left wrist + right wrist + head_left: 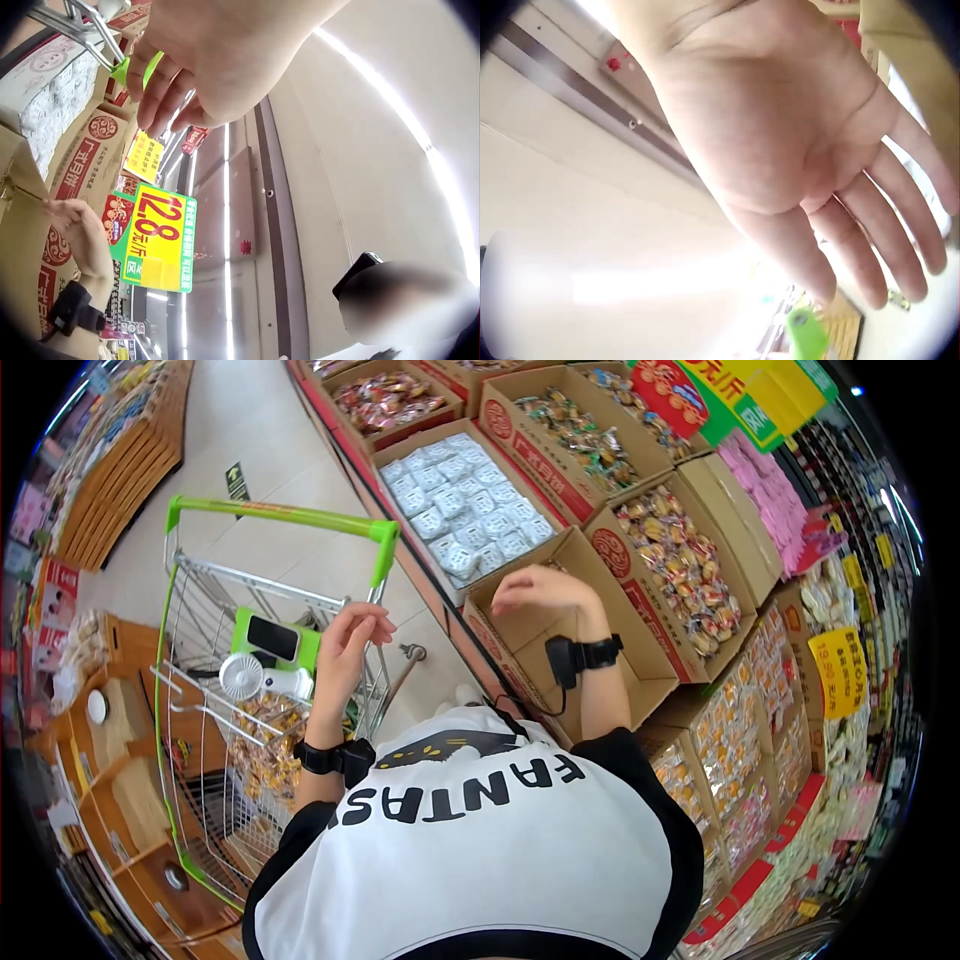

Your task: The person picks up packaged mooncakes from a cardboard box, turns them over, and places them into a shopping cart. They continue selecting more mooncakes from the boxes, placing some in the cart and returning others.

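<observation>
My left hand [350, 645] hovers beside the shopping cart [290, 512], holding nothing, with its fingers loosely bent. In the left wrist view that hand's fingers [154, 94] hang down and overlap the cart's green part. My right hand [548, 592] is over an open cardboard box [525, 645], palm and spread fingers bare in the right wrist view. A small bit of something shows past its fingers at the box's far corner. White wrapped packets [470, 500] fill the box just beyond.
In the cart are a phone [272, 640], a white handheld fan [241, 676] and bagged snacks [268, 725]. More boxes of wrapped pastries [680, 565] line the right side, with a price sign [161, 236] above. Wooden shelves [125, 475] stand left, across the tiled aisle [230, 410].
</observation>
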A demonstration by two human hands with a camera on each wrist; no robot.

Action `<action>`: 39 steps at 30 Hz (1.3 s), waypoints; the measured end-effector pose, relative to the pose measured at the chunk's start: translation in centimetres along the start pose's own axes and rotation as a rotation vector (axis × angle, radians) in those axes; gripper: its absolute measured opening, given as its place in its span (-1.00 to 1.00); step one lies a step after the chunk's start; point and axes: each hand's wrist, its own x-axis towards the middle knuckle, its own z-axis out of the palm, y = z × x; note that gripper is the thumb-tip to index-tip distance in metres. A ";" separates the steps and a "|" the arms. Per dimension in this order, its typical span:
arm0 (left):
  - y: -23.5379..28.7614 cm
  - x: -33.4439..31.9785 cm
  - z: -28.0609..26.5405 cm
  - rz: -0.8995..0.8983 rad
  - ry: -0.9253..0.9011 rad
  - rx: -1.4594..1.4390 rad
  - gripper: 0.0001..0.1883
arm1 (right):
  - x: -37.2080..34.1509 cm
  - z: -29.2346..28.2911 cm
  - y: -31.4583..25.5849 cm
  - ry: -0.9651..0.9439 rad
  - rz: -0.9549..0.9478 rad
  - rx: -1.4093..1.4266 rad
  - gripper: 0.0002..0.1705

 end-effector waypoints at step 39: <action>-2.6 0.9 1.9 -0.310 0.036 -0.062 -0.80 | 4.1 -3.0 19.9 1.109 0.744 -0.562 -0.66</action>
